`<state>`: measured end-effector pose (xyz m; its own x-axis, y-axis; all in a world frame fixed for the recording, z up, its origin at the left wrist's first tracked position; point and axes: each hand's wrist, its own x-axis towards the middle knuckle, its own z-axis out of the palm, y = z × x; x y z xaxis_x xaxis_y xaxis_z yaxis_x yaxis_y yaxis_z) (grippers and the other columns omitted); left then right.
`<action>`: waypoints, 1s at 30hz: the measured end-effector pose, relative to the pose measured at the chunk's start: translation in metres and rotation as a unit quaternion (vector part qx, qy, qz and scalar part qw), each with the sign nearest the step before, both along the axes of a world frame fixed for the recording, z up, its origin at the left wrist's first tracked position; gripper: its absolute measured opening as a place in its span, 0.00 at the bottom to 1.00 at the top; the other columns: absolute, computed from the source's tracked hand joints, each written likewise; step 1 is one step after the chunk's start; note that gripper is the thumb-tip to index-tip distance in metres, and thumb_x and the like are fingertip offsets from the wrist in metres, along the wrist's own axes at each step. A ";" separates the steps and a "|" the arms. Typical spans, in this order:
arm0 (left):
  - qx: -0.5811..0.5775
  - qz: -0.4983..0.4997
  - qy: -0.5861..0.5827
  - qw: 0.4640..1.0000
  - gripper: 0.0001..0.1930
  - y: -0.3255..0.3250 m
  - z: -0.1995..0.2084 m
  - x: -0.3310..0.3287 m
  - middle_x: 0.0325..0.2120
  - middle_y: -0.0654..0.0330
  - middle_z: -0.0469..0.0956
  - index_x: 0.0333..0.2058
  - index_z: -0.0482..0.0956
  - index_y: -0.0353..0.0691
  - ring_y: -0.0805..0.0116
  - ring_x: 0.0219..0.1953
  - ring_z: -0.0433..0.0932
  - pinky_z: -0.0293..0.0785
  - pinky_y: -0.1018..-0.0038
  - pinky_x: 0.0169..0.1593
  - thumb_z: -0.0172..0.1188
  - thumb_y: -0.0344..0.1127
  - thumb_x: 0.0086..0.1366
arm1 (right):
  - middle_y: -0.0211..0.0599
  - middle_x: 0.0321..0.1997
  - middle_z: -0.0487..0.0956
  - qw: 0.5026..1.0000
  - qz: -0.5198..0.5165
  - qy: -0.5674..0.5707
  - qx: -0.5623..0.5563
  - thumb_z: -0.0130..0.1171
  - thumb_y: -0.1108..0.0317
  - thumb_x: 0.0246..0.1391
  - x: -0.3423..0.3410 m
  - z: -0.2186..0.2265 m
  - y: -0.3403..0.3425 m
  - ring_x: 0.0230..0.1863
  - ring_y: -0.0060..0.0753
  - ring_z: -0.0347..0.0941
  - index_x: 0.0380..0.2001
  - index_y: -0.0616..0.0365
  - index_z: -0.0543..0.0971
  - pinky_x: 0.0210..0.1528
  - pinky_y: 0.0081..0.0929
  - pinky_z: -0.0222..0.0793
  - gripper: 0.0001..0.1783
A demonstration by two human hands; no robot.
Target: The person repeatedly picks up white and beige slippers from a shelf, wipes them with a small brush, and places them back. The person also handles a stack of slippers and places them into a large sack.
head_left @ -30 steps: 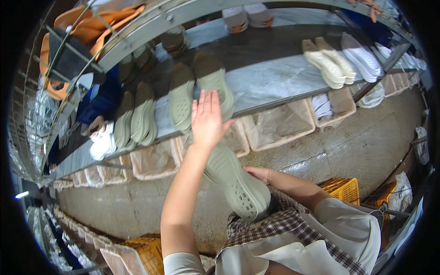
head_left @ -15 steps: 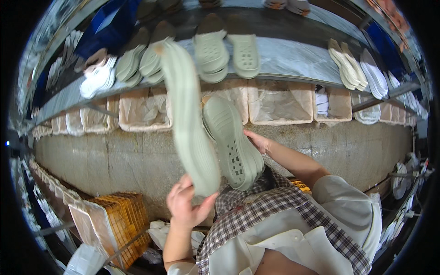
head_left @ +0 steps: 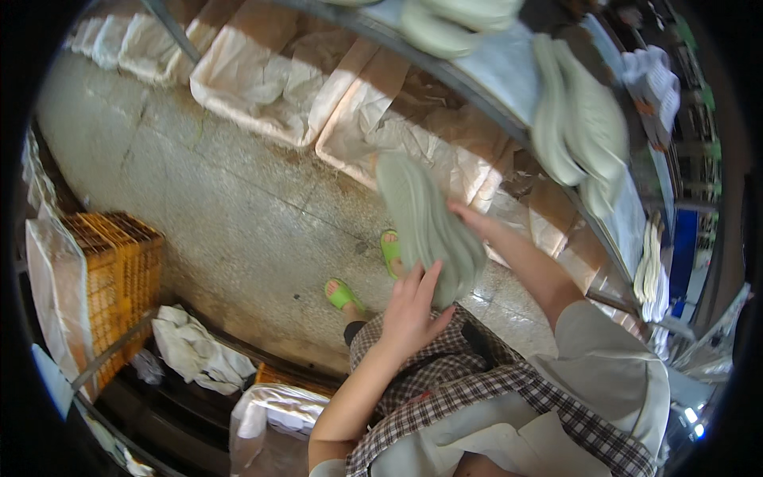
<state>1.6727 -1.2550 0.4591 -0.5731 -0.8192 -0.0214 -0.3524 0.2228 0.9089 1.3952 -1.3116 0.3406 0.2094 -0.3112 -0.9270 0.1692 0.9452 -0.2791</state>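
A stack of pale grey-green shoe soles (head_left: 425,215) is tilted in front of my body, blurred by motion. My right hand (head_left: 470,220) is closed on its right side, with most of the fingers hidden behind the soles. At the near end, my left hand (head_left: 409,310) rests against the stack, its thumb and fingers bent around that end. The soles lie closely one on another, and their undersides cannot be made out.
More grey-green soles (head_left: 568,119) lie on the bench (head_left: 509,67) at upper right. Below it stand baskets lined with pale sheeting (head_left: 262,79). Yellow crates (head_left: 123,278) are at left, near a crumpled white cloth (head_left: 199,350). My feet wear green slippers (head_left: 342,294).
My view has swung to the right, shifting the bench to the upper right. The single sole in my left hand has come against the stack in my right hand.
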 end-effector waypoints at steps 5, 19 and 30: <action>0.122 0.141 0.149 0.971 0.44 -0.044 -0.143 -0.098 0.57 0.37 0.59 0.61 0.51 0.28 0.38 0.56 0.61 0.59 0.58 0.59 0.66 0.32 0.49 | 0.48 0.65 0.61 0.936 0.250 0.181 -0.172 0.53 0.31 0.46 -0.093 -0.077 -0.130 0.61 0.48 0.62 0.65 0.57 0.55 0.63 0.43 0.56 0.52; 0.314 0.301 0.110 0.894 0.22 0.008 -0.288 -0.074 0.44 0.46 0.72 0.48 0.68 0.31 0.50 0.48 0.72 0.68 0.64 0.53 0.62 0.28 0.54 | 0.55 0.71 0.41 0.600 0.551 0.566 -0.128 0.63 0.26 0.28 -0.087 -0.363 -0.182 0.71 0.51 0.41 0.67 0.60 0.31 0.66 0.55 0.41 0.77; 0.346 0.278 -0.001 0.896 0.24 0.045 -0.285 -0.022 0.42 0.47 0.73 0.51 0.65 0.31 0.54 0.44 0.75 0.71 0.65 0.47 0.61 0.31 0.56 | 0.58 0.71 0.26 0.470 0.653 0.594 -0.006 0.60 0.28 0.34 -0.029 -0.356 -0.174 0.73 0.53 0.24 0.67 0.53 0.27 0.65 0.56 0.42 0.73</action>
